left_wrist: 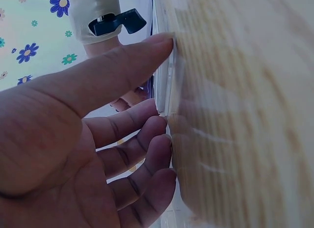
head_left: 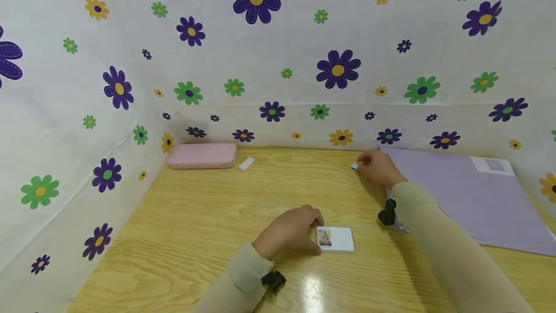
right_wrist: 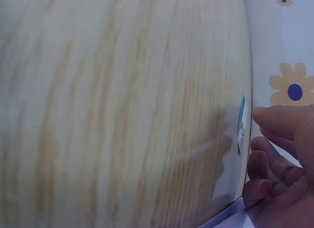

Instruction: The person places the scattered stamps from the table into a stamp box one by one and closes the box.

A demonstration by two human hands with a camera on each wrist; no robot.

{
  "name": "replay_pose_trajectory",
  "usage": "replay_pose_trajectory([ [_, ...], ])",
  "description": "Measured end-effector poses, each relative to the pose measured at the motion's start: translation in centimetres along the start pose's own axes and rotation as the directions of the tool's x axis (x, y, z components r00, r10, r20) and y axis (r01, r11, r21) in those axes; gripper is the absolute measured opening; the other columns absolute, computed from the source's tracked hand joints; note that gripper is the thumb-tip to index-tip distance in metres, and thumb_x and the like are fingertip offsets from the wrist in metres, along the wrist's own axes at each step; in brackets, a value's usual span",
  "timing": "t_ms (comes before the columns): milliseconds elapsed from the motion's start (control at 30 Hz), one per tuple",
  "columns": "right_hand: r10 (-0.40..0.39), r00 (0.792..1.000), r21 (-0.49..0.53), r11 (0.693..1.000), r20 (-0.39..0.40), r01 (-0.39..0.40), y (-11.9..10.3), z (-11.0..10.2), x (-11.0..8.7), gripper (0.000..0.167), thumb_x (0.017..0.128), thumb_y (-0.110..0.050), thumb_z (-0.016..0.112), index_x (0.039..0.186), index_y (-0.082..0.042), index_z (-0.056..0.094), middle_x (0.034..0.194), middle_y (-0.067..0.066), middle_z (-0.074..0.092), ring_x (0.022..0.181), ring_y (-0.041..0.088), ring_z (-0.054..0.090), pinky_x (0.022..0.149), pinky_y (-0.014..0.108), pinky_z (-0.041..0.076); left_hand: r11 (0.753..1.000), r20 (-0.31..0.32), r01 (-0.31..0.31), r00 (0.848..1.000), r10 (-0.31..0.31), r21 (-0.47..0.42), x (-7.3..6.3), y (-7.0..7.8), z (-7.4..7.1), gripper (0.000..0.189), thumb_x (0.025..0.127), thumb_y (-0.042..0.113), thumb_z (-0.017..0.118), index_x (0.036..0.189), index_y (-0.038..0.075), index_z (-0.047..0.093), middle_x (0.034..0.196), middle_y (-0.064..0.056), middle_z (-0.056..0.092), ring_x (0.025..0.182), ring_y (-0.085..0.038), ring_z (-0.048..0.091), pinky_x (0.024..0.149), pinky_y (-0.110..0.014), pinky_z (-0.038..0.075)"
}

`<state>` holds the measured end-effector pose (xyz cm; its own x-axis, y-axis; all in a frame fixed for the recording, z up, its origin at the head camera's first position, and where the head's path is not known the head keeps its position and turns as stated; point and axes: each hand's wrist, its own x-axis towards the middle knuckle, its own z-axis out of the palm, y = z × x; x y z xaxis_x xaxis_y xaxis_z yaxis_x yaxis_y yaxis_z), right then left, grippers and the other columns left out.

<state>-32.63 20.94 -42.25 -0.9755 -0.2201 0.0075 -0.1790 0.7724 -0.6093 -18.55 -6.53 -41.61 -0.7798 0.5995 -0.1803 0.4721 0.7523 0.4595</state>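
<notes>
A flat white rectangular case (head_left: 342,239) with a small picture at its left end lies on the wooden table. My left hand (head_left: 290,231) holds its left end, the thumb at the near edge and the index finger towards the far edge. The left wrist view shows the case (left_wrist: 166,83) edge-on between thumb and index finger, the other fingers curled beside it. Farther back, my right hand (head_left: 379,169) reaches down to a small white-and-blue piece (head_left: 354,166). In the right wrist view this piece (right_wrist: 241,126) lies flat, and the bent fingers (right_wrist: 260,164) are just beside it.
A pink zip case (head_left: 202,155) sits at the back left, beside a small white block (head_left: 246,163). Something clear and flat (head_left: 274,206) lies behind my left hand. A folded lilac cloth (head_left: 469,197) with a white label covers the right side. Flower-patterned fabric (head_left: 278,52) walls the table.
</notes>
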Motion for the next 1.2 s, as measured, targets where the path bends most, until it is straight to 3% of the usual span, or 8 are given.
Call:
replay_pose_trajectory([
  [267,-0.001,1.0,-0.074,0.997,0.006,0.002,0.7,0.1,0.3,0.03,0.095,-0.009,0.065,0.117,0.011,0.063,0.11,0.026,0.064,0.104,0.038,0.058,0.093,0.051,0.046,1.0,0.005,-0.001,1.0,0.001,0.006,-0.1,0.2,0.0,0.052,0.076,0.034,0.088,0.118,0.016,0.063,0.107,0.006,0.056,0.095,-0.007,0.054,0.085,-0.024,0.047],
  [633,0.002,0.999,-0.087,0.996,0.037,0.001,0.9,0.3,0.5,0.019,0.094,-0.007,0.066,0.106,0.007,0.064,0.102,0.021,0.064,0.094,0.033,0.058,0.087,0.048,0.047,1.0,0.012,-0.003,1.0,0.003,0.007,-0.1,0.3,-0.1,0.053,0.076,0.033,0.088,0.118,0.015,0.063,0.106,0.006,0.056,0.095,-0.007,0.054,0.084,-0.023,0.047],
  [800,-0.021,0.998,-0.058,0.998,0.051,0.024,0.7,0.2,0.4,0.017,0.092,-0.007,0.068,0.103,0.004,0.064,0.099,0.018,0.064,0.092,0.032,0.057,0.086,0.047,0.047,1.0,0.011,-0.004,1.0,0.004,0.006,-0.1,0.5,-0.2,0.052,0.076,0.033,0.088,0.118,0.015,0.063,0.105,0.006,0.056,0.093,-0.007,0.054,0.083,-0.023,0.047],
  [967,-0.015,0.998,-0.006,1.0,0.055,0.015,0.5,0.1,0.0,0.02,0.088,-0.01,0.074,0.103,0.0,0.065,0.093,0.012,0.063,0.087,0.027,0.055,0.078,0.038,0.046,1.0,0.007,-0.008,1.0,0.008,-0.004,-0.1,0.5,-0.1,0.051,0.076,0.033,0.088,0.117,0.015,0.063,0.105,0.006,0.056,0.091,-0.006,0.053,0.083,-0.024,0.047],
  [1200,-0.008,1.0,0.083,0.997,0.024,0.006,-0.4,-0.7,-0.9,0.024,0.093,-0.02,0.071,0.106,0.0,0.068,0.093,0.01,0.069,0.083,0.023,0.06,0.07,0.033,0.048,1.0,0.002,0.015,1.0,-0.015,-0.014,0.0,0.2,-0.1,0.052,0.075,0.032,0.088,0.118,0.016,0.063,0.103,0.007,0.055,0.092,-0.007,0.053,0.083,-0.024,0.047],
])
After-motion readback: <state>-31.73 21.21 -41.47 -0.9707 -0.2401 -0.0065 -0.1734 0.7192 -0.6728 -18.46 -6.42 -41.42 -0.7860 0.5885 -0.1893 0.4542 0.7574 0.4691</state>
